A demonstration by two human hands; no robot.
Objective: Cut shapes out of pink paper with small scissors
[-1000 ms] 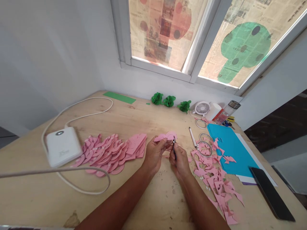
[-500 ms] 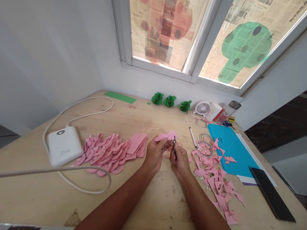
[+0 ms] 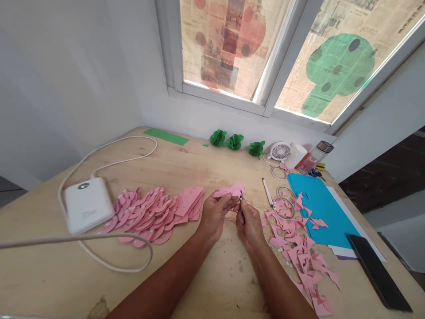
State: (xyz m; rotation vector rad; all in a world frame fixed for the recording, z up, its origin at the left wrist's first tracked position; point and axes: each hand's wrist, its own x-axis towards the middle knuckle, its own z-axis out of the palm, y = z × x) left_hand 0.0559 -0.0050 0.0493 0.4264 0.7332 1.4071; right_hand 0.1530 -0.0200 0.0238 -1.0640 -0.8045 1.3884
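Note:
Between the fingers of my left hand (image 3: 214,215) is a piece of pink paper (image 3: 237,189) with rounded edges, held up over the middle of the table. My right hand (image 3: 249,221) is closed around small dark scissors (image 3: 241,206), whose tips meet the near edge of the paper. Fingers hide most of the handles. Left of my hands lies a heap of cut pink paper shapes (image 3: 149,210), overlapping in rows. Curved pink paper scraps (image 3: 299,248) are strewn to the right of my right forearm.
A white power bank (image 3: 89,206) with a looping cable stands at left. Green paper puffs (image 3: 235,141) line the wall beside a small fan (image 3: 280,151) and a bottle (image 3: 317,157). A pen (image 3: 267,191), tape rings (image 3: 283,208), blue sheets (image 3: 327,208) and a phone (image 3: 378,271) lie right.
The scissors have shifted slightly against the paper, and my right hand has turned a little. The left hand keeps its hold; the view has moved very slightly.

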